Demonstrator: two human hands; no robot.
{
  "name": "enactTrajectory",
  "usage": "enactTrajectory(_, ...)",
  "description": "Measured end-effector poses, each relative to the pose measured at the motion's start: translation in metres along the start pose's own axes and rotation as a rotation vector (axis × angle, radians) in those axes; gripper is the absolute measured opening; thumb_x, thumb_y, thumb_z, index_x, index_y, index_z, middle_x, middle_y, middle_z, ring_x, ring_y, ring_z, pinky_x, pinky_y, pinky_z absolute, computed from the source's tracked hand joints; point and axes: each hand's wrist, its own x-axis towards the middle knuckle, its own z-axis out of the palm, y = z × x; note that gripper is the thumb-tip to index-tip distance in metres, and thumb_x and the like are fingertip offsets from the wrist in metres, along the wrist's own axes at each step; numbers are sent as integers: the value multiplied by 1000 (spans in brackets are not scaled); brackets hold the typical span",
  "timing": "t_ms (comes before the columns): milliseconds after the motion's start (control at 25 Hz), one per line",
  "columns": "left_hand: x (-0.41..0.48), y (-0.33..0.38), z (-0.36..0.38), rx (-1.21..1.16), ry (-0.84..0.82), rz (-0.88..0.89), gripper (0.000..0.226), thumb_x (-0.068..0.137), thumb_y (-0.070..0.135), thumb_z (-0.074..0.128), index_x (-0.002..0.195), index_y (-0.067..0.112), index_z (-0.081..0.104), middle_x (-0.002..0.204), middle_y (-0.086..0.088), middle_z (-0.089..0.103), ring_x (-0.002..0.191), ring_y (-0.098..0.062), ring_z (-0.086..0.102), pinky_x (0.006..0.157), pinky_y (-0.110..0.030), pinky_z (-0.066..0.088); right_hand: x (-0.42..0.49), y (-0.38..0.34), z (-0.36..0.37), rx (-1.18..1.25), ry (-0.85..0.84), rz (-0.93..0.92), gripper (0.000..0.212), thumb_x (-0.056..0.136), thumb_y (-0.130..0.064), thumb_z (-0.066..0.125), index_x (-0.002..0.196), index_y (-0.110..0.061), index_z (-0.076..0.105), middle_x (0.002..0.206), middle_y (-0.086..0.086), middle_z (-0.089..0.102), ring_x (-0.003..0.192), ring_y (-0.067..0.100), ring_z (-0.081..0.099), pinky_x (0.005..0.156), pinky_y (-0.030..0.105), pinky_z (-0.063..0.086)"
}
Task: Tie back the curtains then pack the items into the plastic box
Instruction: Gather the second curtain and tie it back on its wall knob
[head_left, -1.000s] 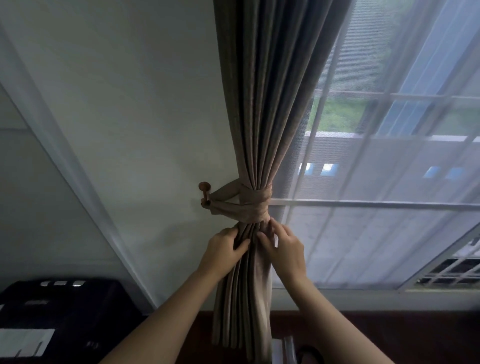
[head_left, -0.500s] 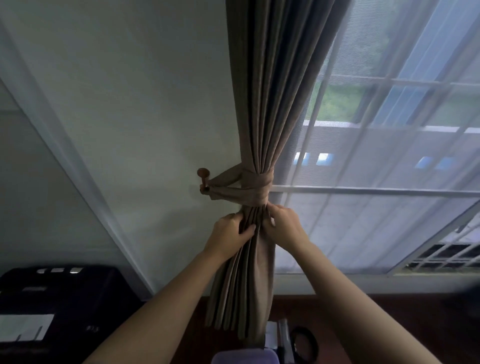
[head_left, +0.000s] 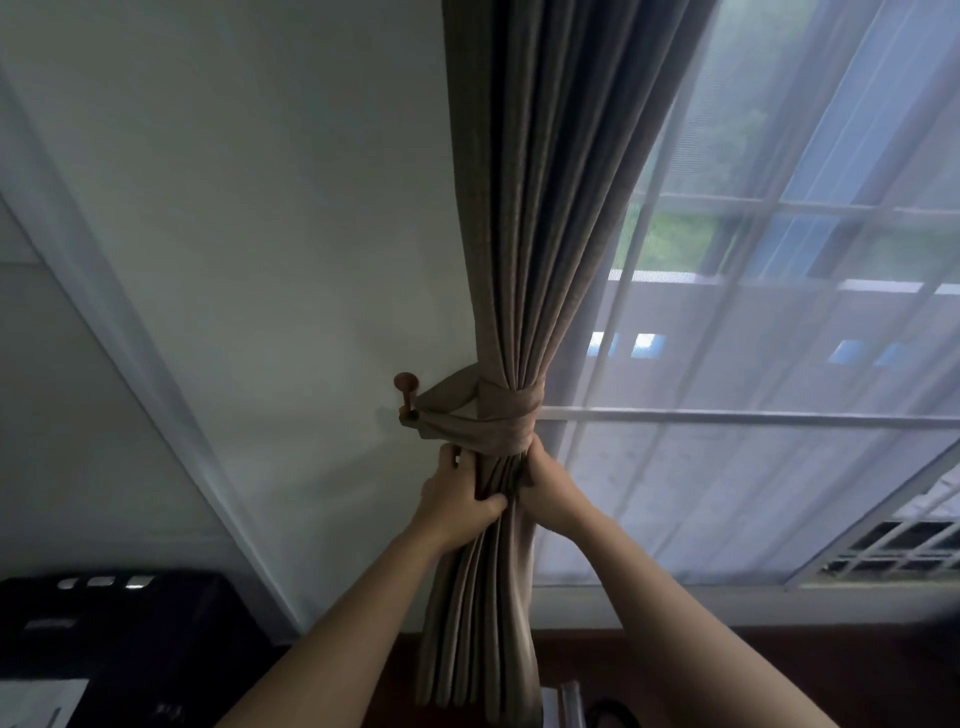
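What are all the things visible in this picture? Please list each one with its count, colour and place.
curtain: one, grey-brown, hanging in the centre, gathered at mid-height
tieback band: one, same grey-brown, wrapped around the curtain and looped to the hook
wall hook: one, reddish-brown, on the wall left of the curtain
sheer curtain: one, white, covering the window on the right
wall: one, white, left half
black machine: one, black, lower left corner
left hand: one, fingers gripping the curtain folds just below the band
right hand: one, gripping the curtain from the right side, just below the band
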Motion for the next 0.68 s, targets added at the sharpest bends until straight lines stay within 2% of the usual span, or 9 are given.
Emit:
enactTrajectory(80,-2,6,4,-174,-42,3,77,71,26,50,142,15,22,134,-6,36,124,-24,42,100,-27,37,-4,0,0,-5,-54,23,76,78,4,38,147,-19,14,131,14,52,120,32,49,92,34,41)
enactTrajectory(160,-13,13,13,-320,-50,11,68,79,12,46,141,15,18,130,-4,39,124,-17,41,94,-17,34,-6,4,-1,31,-144,37,75,76,3,37,145,-23,22,135,11,50,125,28,45,103,39,39)
enactTrajectory(240,-27,17,24,-373,21,11,59,85,9,45,138,17,18,125,-3,41,120,-13,44,93,-19,36,-5,8,-5,43,-256,45,72,75,3,36,142,-22,31,139,7,46,130,22,39,109,43,34)
enactTrajectory(320,-34,18,35,-317,134,5,54,85,21,47,133,20,21,121,-3,45,116,-13,47,95,-26,42,1,7,-10,16,-320,53,69,75,5,34,139,-20,37,140,5,45,131,19,37,111,43,32)
enactTrajectory(360,-33,19,36,-293,153,-6,60,82,31,46,135,21,20,124,-4,44,119,-14,46,100,-30,42,4,5,-13,7,-319,64,67,75,6,32,138,-18,40,140,7,46,131,21,38,111,43,32)
enactTrajectory(480,-27,27,32,-323,43,-14,78,72,42,44,143,28,13,139,-3,39,128,-16,42,107,-37,38,8,-4,-24,-74,-247,85,61,78,7,31,135,-11,41,138,13,47,128,27,42,105,37,35)
enactTrajectory(560,-30,30,16,-216,84,0,64,78,31,49,138,21,29,128,-2,50,112,-19,55,92,-32,46,0,-3,-35,-178,-88,33,56,79,5,39,134,-9,42,134,13,51,120,29,49,96,35,41)
enactTrajectory(640,-36,25,-6,-72,431,110,34,85,12,55,119,13,54,103,0,57,84,-12,57,72,-24,45,-18,0,-46,-238,322,-165,44,81,0,50,124,-10,53,120,9,60,106,25,60,86,38,50)
enactTrajectory(680,-36,22,-18,-31,600,219,26,85,5,57,110,10,59,98,-1,57,83,-12,54,71,-23,43,-25,0,-50,-262,510,-318,33,83,-3,54,114,-10,60,110,7,65,95,23,64,79,38,53)
